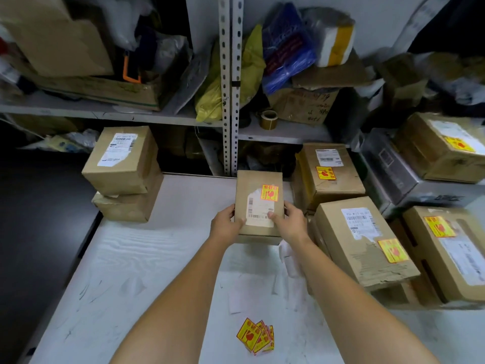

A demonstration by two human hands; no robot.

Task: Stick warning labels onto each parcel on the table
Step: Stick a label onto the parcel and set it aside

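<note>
A small brown parcel (258, 190) is held above the white table (136, 258), near its middle. It carries a white shipping label and a yellow-and-red warning label (269, 193) on top. My left hand (227, 223) grips its left lower edge, thumb on top. My right hand (288, 222) grips the right lower edge the same way. A small stack of loose warning labels (256, 336) lies on the table near the front, between my forearms.
Two stacked parcels (123, 174) without a visible warning label stand at the table's back left. Several parcels (362, 240) with warning labels are piled on the right. White backing strips (288, 256) lie on the table. Cluttered metal shelves (231, 101) rise behind.
</note>
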